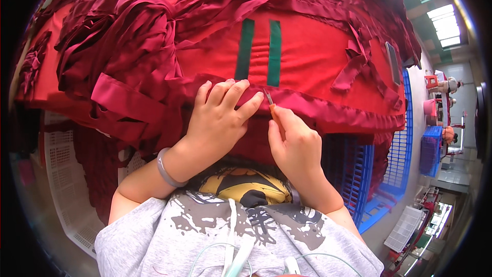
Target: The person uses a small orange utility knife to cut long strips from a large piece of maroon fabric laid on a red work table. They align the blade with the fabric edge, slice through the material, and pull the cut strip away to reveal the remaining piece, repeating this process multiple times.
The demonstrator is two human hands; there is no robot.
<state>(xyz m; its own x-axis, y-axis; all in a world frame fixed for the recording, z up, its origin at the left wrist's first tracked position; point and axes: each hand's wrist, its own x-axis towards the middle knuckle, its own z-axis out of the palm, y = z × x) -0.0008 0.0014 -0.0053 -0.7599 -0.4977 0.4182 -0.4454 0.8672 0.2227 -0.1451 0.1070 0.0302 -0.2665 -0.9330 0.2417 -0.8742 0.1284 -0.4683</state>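
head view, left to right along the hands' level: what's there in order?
White perforated crate → grey bracelet → left hand pressing the dark red fabric strip → small orange-handled cutter in the right hand → blue plastic crate.

One screen device is visible: a dark, flat rectangular phone (393, 63) lying on the red cloth (318, 61) at the right side of the work surface, near the blue crate (405, 138). Its screen is unlit, with a thin pale edge. No packages, labels or signs can be made out.
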